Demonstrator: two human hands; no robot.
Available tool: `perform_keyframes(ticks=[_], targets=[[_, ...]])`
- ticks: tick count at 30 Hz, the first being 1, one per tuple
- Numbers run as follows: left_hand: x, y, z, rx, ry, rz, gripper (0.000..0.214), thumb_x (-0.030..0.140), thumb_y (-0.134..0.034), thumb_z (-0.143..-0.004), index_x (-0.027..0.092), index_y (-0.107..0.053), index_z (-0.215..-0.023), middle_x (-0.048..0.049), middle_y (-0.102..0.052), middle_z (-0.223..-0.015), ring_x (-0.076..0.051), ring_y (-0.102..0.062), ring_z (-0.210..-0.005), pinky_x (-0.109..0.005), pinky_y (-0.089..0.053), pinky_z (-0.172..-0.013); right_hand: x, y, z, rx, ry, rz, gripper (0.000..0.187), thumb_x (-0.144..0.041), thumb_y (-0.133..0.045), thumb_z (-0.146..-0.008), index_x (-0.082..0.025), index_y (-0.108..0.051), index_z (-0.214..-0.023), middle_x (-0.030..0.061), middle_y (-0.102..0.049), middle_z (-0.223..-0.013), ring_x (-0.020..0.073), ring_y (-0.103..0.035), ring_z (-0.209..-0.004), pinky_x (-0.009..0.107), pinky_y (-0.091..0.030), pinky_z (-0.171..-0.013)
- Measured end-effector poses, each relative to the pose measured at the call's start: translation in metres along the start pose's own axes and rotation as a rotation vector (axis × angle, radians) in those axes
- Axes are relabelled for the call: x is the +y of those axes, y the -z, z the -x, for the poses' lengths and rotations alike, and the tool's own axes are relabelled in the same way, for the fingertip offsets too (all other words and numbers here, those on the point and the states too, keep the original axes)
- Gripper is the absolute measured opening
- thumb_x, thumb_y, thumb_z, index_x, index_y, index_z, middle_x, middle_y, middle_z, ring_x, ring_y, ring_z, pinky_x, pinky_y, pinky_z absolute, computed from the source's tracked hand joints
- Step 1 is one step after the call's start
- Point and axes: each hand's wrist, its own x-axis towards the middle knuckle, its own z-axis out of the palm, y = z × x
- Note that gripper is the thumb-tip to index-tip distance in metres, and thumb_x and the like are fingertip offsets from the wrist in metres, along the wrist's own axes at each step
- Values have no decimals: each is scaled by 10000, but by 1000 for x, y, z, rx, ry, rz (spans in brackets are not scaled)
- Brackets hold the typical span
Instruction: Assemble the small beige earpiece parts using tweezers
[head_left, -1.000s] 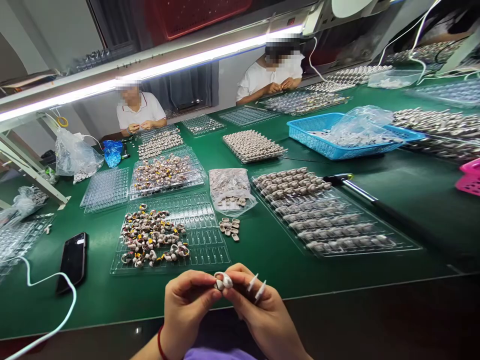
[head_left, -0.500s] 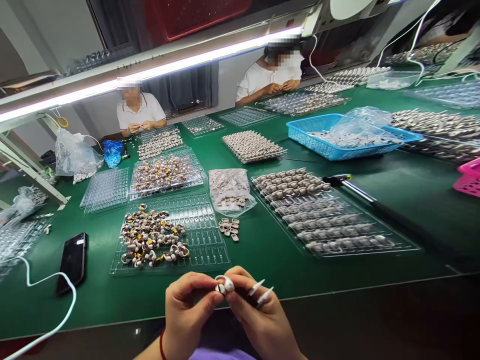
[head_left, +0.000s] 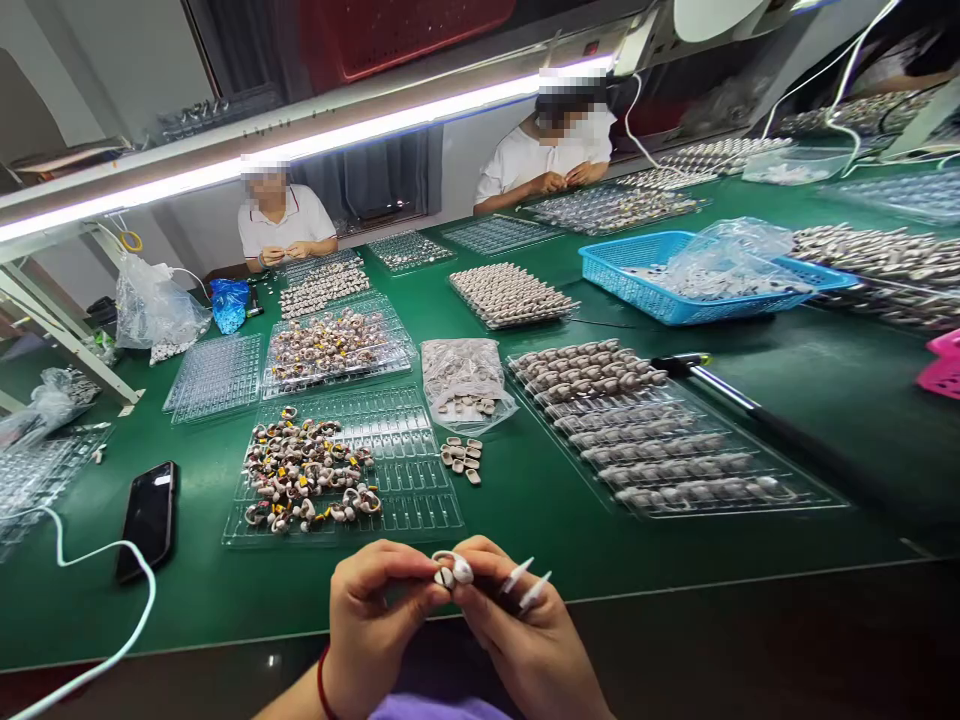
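Near the table's front edge, a small beige clip-on earbud (head_left: 463,570) with a curved band is pinched between both my hands. My left hand (head_left: 379,610) grips its left end between thumb and index finger. The other end is in the fingertips of my right hand (head_left: 517,620). That same hand also holds white tweezers (head_left: 525,585), whose two tips poke out between the fingers, apart from each other. Just beyond lies a clear tray (head_left: 405,470) with a heap of similar earbuds (head_left: 307,470), some showing yellow bits. Several loose beige shell pieces (head_left: 461,458) lie right of it.
A bag of beige pieces (head_left: 461,365) and a tray with rows of beige parts (head_left: 660,440) stand ahead. A blue basket (head_left: 637,285) is farther back, a phone (head_left: 148,520) and white cable (head_left: 139,630) at left. A black-handled rod (head_left: 739,395) lies at right. Two people sit opposite.
The view has shifted slightly, so the table's things sit a little farther right. Both hands keep their grip on the earbud, which is turned slightly.
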Motion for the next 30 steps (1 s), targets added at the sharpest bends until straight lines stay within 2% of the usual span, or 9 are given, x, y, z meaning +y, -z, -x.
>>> perform_keyframes(ticks=[5, 11, 21, 30], targets=[[1, 0, -3, -8, -25, -16, 68, 196, -804, -707, 196, -792, -773, -68, -749, -709, -180, -693, -640, -232, -562, -588, -1, 0, 0, -8, -8, 13, 231, -422, -735, -794, -192, -740, -772, 1, -488, -725, 71, -349, -495, 199, -304, -402], [2, 1, -3, -25, -74, 14, 98, 172, -813, -698, 220, -795, -782, -49, -754, -709, -164, -693, -642, -219, -554, -611, -1, 0, 1, -13, -83, -90, 191, -412, -759, -774, -222, -748, -769, -2, -502, -736, 78, -365, -517, 201, -332, -428], [2, 0, -1, -18, -13, 21, 75, 203, -813, -699, 195, -795, -771, -69, -747, -711, -179, -691, -640, -235, -553, -600, -1, -4, -1, 22, -116, -159, 233, -435, -811, -696, -211, -754, -718, -4, -484, -697, 77, -339, -504, 197, -311, -405], [1, 1, 0, -25, -36, 1, 93, 169, -804, -706, 208, -794, -790, -60, -750, -718, -170, -691, -656, -224, -548, -616, 0, 0, 0, -11, -86, -117, 180, -398, -796, -731, -222, -758, -722, -5, -495, -695, 84, -372, -518, 203, -323, -425]])
